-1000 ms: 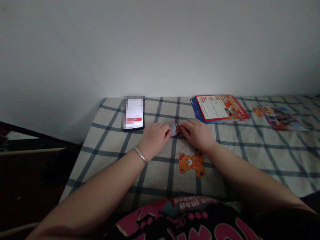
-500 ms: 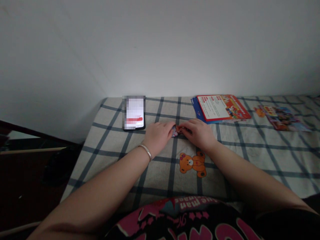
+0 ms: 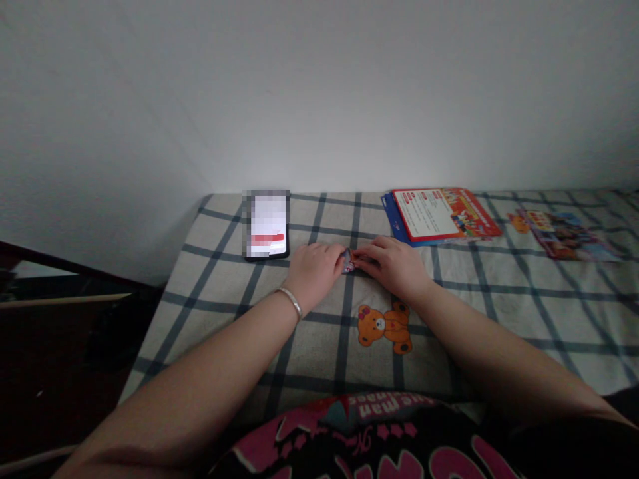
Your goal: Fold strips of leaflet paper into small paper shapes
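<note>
Between my two hands is a small, colourful printed piece (image 3: 349,261), perhaps paper or card, too small and covered to name. My left hand (image 3: 315,271) pinches its left side, thumb and fingers closed. From the other side my right hand (image 3: 397,265) has its closed fingertips on the piece's right edge. Both hands rest low over the checked tablecloth (image 3: 319,346). A silver bangle (image 3: 290,303) circles my left wrist. Most of the piece is hidden by my fingers.
A phone (image 3: 269,226) with a lit, partly blurred screen lies left of my hands. Beyond my right hand are stacked red and blue printed cards (image 3: 429,216). Farther right lies a colourful printed sheet (image 3: 569,236). A white wall (image 3: 349,93) rises behind the table.
My right fingertips have shifted slightly left over the small printed piece, covering more of its right side. My left hand stays nearly still.
</note>
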The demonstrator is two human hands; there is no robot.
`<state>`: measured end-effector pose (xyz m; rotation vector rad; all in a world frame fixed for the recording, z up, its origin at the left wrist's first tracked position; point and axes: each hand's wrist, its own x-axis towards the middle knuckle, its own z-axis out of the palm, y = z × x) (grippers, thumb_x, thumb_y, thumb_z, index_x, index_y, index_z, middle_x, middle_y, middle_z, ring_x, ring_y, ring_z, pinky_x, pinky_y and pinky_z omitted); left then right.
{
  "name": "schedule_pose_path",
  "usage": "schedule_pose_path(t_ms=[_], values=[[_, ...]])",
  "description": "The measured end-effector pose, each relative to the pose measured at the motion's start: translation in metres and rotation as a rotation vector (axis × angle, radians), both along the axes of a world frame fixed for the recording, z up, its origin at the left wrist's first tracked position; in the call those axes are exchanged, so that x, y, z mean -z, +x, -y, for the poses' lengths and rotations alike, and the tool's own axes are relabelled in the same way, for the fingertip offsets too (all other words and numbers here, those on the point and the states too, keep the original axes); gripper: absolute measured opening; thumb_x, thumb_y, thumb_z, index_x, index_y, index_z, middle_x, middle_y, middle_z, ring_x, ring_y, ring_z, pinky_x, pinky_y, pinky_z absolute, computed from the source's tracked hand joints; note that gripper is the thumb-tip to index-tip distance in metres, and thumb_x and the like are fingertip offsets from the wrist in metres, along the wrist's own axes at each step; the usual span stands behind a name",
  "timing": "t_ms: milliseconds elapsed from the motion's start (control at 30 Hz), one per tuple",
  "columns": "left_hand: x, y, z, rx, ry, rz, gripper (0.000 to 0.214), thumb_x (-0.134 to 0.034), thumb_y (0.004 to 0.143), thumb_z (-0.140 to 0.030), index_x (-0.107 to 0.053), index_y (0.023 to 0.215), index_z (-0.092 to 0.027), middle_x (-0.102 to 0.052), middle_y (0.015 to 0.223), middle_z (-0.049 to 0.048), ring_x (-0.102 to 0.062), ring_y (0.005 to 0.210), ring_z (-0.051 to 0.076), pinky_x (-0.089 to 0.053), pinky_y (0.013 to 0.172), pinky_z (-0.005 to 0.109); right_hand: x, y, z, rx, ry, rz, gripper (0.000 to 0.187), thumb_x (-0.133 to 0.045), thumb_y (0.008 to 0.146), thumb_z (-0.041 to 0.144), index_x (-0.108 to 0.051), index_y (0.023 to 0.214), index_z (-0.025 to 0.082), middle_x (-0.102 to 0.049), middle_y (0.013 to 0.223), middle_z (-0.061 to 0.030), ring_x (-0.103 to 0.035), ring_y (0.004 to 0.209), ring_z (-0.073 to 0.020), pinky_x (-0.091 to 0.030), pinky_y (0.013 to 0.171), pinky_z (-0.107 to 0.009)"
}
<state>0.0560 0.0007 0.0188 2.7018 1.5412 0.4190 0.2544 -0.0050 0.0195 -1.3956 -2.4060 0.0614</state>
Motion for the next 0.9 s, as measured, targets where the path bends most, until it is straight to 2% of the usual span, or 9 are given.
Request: schedule_pose_path(t_ms=[133, 300, 533, 667, 800, 900], values=[[0.001, 0.000, 0.000, 0.002, -0.003, 0.000, 0.019, -0.049, 0.095, -0.026, -0.064, 0.104, -0.019, -0.072, 0.090, 0.0068, -0.067, 0.083, 0.024, -0.046, 0.070, 0.036, -0.002, -0.001, -0.001, 0.010, -0.040, -0.029, 0.025, -0.057, 0.092, 0.043, -0.073, 0.101, 0.025, -0.068, 0.091, -0.0060, -0.062, 0.083, -0.0192, -0.044, 0.070, -0.030], [0.001, -0.001, 0.001, 0.031, 0.018, -0.020, 0.024, -0.047, 0.096, -0.024, -0.061, 0.116, -0.020, -0.070, 0.091, 0.0065, -0.065, 0.084, 0.024, -0.045, 0.070, 0.036, -0.002, -0.001, -0.002, 0.014, -0.075, -0.043, 0.024, -0.058, 0.092, 0.042, -0.073, 0.101, 0.024, -0.068, 0.091, -0.0062, -0.062, 0.085, -0.0195, -0.045, 0.072, -0.030], [-0.003, -0.001, 0.005, 0.047, 0.034, -0.074, 0.026, -0.042, 0.099, -0.030, -0.063, 0.113, -0.022, -0.065, 0.089, 0.0060, -0.060, 0.084, 0.024, -0.043, 0.068, 0.035, 0.000, 0.000, -0.004, 0.015, -0.089, -0.063, 0.025, -0.058, 0.091, 0.042, -0.073, 0.100, 0.024, -0.068, 0.090, -0.0062, -0.062, 0.085, -0.0198, -0.045, 0.073, -0.031], [-0.006, -0.001, 0.007, 0.055, 0.049, -0.079, 0.025, -0.047, 0.097, -0.035, -0.064, 0.110, -0.022, -0.061, 0.095, 0.0079, -0.055, 0.092, 0.026, -0.043, 0.072, 0.036, -0.001, 0.001, -0.003, -0.003, -0.067, -0.062, 0.025, -0.057, 0.092, 0.041, -0.072, 0.100, 0.023, -0.067, 0.089, -0.0065, -0.061, 0.084, -0.0196, -0.045, 0.073, -0.031], [-0.007, -0.001, 0.007, 0.048, 0.054, -0.079, 0.024, -0.049, 0.096, -0.036, -0.064, 0.107, -0.021, -0.058, 0.098, 0.0087, -0.052, 0.094, 0.026, -0.042, 0.074, 0.036, -0.004, 0.006, 0.001, -0.110, 0.050, -0.053, 0.024, -0.054, 0.094, 0.036, -0.074, 0.098, 0.023, -0.068, 0.096, -0.0077, -0.058, 0.089, -0.0204, -0.046, 0.075, -0.032], [-0.007, 0.000, 0.006, 0.039, 0.048, -0.081, 0.022, -0.048, 0.097, -0.034, -0.064, 0.104, -0.021, -0.058, 0.099, 0.0089, -0.052, 0.093, 0.025, -0.041, 0.073, 0.035, -0.006, 0.011, 0.003, -0.222, 0.115, 0.012, 0.025, -0.050, 0.096, 0.031, -0.074, 0.100, 0.025, -0.070, 0.101, -0.0052, -0.055, 0.089, -0.0205, -0.045, 0.077, -0.034]])
